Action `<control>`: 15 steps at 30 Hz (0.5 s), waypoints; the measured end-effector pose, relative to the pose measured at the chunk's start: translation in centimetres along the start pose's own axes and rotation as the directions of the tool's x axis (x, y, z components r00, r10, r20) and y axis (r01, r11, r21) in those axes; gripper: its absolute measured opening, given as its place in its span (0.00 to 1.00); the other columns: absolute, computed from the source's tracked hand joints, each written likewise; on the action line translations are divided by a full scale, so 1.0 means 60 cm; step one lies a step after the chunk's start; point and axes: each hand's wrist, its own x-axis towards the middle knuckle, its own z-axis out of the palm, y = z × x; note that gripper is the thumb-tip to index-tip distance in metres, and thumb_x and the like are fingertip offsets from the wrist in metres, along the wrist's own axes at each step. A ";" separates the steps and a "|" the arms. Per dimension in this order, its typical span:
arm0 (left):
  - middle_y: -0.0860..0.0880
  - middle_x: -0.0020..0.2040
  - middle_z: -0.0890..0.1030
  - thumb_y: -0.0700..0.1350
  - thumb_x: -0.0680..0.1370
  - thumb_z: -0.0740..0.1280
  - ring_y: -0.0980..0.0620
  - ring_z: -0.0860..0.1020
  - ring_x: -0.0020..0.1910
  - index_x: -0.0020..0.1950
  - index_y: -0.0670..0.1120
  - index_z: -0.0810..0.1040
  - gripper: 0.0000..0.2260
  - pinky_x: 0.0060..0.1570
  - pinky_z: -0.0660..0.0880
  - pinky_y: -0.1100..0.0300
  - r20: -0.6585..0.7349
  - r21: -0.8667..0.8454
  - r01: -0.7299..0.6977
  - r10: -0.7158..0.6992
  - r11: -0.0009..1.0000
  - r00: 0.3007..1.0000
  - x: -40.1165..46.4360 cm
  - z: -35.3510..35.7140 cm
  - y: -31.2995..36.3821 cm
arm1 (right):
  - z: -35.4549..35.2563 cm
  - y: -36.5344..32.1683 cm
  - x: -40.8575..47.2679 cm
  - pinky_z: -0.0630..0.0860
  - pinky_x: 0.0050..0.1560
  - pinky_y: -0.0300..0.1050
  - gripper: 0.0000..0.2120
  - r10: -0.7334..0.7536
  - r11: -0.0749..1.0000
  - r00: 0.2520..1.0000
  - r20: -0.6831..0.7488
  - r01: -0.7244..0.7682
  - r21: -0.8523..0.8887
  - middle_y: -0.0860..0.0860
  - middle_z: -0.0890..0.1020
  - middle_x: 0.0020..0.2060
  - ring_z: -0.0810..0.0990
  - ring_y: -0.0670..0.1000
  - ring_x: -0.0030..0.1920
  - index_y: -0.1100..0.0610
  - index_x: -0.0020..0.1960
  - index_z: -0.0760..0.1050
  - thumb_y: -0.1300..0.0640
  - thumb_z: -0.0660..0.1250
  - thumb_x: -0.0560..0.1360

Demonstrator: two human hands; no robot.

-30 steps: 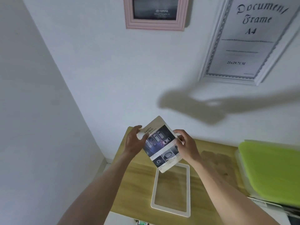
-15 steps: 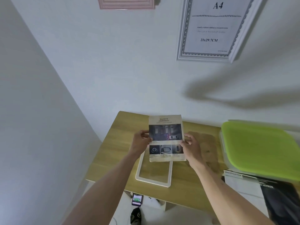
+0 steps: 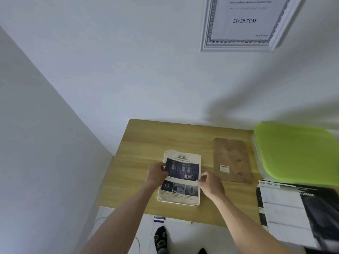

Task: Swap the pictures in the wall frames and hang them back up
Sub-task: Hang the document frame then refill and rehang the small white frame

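Item 1: SAFETY leaflet (image 3: 180, 177), printed side up, lying over the white picture frame (image 3: 159, 198) on the wooden table (image 3: 139, 143); only the frame's lower-left rim shows. Judged purpose: squaring the sheet into the frame opening.
Item 2: left hand (image 3: 156, 174), pinching the leaflet's left edge, forearm reaching in from below.
Item 3: right hand (image 3: 211, 184), fingers closed on the right edge, wrist angled inward.
Item 4: brown backing board (image 3: 232, 160), set aside to the right, apart, presumably awaiting refitting.
Item 5: document frame (image 3: 240, 24), hung on the wall.
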 end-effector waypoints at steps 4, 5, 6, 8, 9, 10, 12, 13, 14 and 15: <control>0.47 0.51 0.77 0.37 0.73 0.66 0.45 0.78 0.45 0.55 0.46 0.81 0.12 0.46 0.79 0.49 0.038 0.156 -0.058 0.052 0.986 0.998 0.008 0.016 -0.017 | 0.016 -0.003 0.000 0.77 0.47 0.44 0.18 0.027 0.994 1.000 -0.008 -0.028 -0.108 0.50 0.82 0.57 0.82 0.52 0.52 0.55 0.65 0.74 0.52 0.68 0.77; 0.48 0.52 0.75 0.38 0.74 0.66 0.46 0.78 0.46 0.55 0.46 0.80 0.11 0.45 0.78 0.50 0.041 0.194 -0.069 0.062 0.979 0.997 0.008 0.016 -0.020 | 0.019 -0.005 0.000 0.77 0.47 0.44 0.19 0.025 0.991 1.000 -0.016 -0.027 -0.129 0.51 0.82 0.58 0.82 0.52 0.53 0.55 0.67 0.74 0.52 0.68 0.78; 0.49 0.52 0.73 0.38 0.74 0.66 0.46 0.77 0.45 0.56 0.47 0.79 0.11 0.43 0.77 0.52 0.048 0.233 -0.084 0.075 0.969 0.996 0.007 0.015 -0.022 | 0.020 -0.009 -0.001 0.77 0.49 0.45 0.20 0.016 0.989 1.000 -0.025 -0.020 -0.146 0.51 0.81 0.60 0.81 0.53 0.55 0.55 0.68 0.72 0.52 0.68 0.78; 0.49 0.54 0.70 0.38 0.74 0.66 0.47 0.76 0.46 0.59 0.47 0.75 0.14 0.41 0.76 0.53 0.068 0.292 -0.127 0.111 0.948 0.991 0.011 0.013 -0.029 | 0.021 -0.015 -0.002 0.76 0.52 0.47 0.24 -0.017 0.987 0.999 -0.040 0.010 -0.160 0.51 0.78 0.64 0.80 0.53 0.60 0.54 0.72 0.68 0.52 0.69 0.78; 0.49 0.55 0.70 0.39 0.74 0.66 0.47 0.76 0.47 0.62 0.47 0.73 0.16 0.41 0.77 0.53 0.084 0.305 -0.146 0.126 0.941 0.988 0.015 0.013 -0.035 | 0.022 -0.017 -0.003 0.76 0.54 0.48 0.27 -0.034 0.987 0.999 -0.041 0.027 -0.158 0.50 0.77 0.65 0.79 0.53 0.62 0.52 0.74 0.65 0.53 0.69 0.78; 0.49 0.57 0.70 0.40 0.74 0.67 0.47 0.76 0.48 0.65 0.47 0.72 0.19 0.42 0.77 0.53 0.101 0.307 -0.163 0.138 0.937 0.985 0.017 0.013 -0.040 | 0.024 -0.019 -0.003 0.76 0.55 0.48 0.29 -0.049 0.986 0.998 -0.035 0.042 -0.163 0.50 0.75 0.67 0.77 0.53 0.64 0.50 0.76 0.63 0.54 0.68 0.78; 0.48 0.58 0.70 0.42 0.76 0.66 0.46 0.77 0.50 0.67 0.46 0.72 0.20 0.44 0.77 0.52 0.143 0.302 -0.191 0.154 0.934 0.978 0.022 0.013 -0.048 | 0.025 -0.021 -0.004 0.76 0.59 0.49 0.30 -0.067 0.979 0.998 -0.014 0.063 -0.196 0.49 0.72 0.71 0.75 0.53 0.67 0.48 0.78 0.60 0.54 0.66 0.79; 0.48 0.58 0.70 0.42 0.76 0.66 0.46 0.77 0.50 0.67 0.45 0.73 0.19 0.47 0.78 0.51 0.156 0.296 -0.201 0.160 0.934 0.975 0.024 0.014 -0.053 | 0.027 -0.022 -0.004 0.75 0.59 0.49 0.30 -0.068 0.975 0.998 -0.008 0.065 -0.211 0.50 0.70 0.72 0.74 0.53 0.68 0.47 0.78 0.59 0.53 0.66 0.80; 0.48 0.58 0.71 0.43 0.76 0.66 0.46 0.77 0.50 0.66 0.45 0.74 0.18 0.49 0.78 0.50 0.164 0.289 -0.208 0.166 0.934 0.972 0.025 0.015 -0.058 | 0.027 -0.023 -0.003 0.75 0.59 0.48 0.29 -0.068 0.973 0.998 -0.006 0.065 -0.223 0.50 0.70 0.72 0.74 0.53 0.68 0.46 0.79 0.59 0.53 0.65 0.80; 0.49 0.58 0.71 0.44 0.76 0.66 0.46 0.76 0.50 0.66 0.44 0.75 0.18 0.50 0.78 0.49 0.165 0.278 -0.213 0.172 0.937 0.971 0.026 0.016 -0.062 | 0.028 -0.024 -0.004 0.76 0.57 0.48 0.29 -0.069 0.970 0.998 -0.005 0.066 -0.233 0.50 0.70 0.72 0.75 0.53 0.67 0.46 0.79 0.59 0.52 0.64 0.80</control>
